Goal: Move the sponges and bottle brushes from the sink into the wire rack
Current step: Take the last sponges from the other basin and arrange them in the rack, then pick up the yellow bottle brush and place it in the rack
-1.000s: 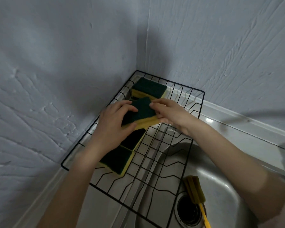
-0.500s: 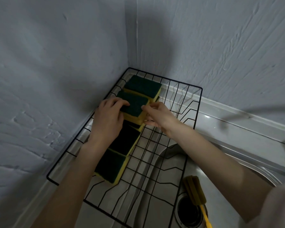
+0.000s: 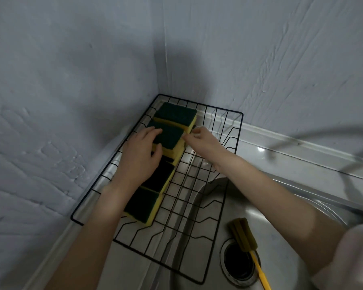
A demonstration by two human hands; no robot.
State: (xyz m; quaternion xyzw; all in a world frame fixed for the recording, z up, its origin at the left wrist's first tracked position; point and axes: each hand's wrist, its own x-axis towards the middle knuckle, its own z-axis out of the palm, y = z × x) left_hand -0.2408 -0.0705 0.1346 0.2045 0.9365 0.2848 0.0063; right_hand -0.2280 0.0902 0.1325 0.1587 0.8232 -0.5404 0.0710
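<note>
A black wire rack (image 3: 228, 170) lies in the wall corner, partly over the steel sink (image 3: 281, 222). Several yellow sponges with dark green tops line its left side. My left hand (image 3: 140, 158) holds the left edge of one sponge (image 3: 170, 136), thumb on its yellow side and fingers on top. My right hand (image 3: 203, 141) pinches that sponge's right corner. It sits on a lower sponge, just in front of the farthest sponge (image 3: 177, 115). Nearer me lie two more sponges (image 3: 144, 206). A bottle brush (image 3: 242, 234) with a yellow handle rests in the sink by the drain (image 3: 237, 262).
Textured grey walls close in at the left and behind the rack. A hose or faucet (image 3: 323, 130) arcs over the counter ledge at the right. The rack's right half shows bare wires over the sink edge.
Both hands carried the sponge away from me and lowered it onto the row, just in front of the farthest sponge. My view shifted slightly.
</note>
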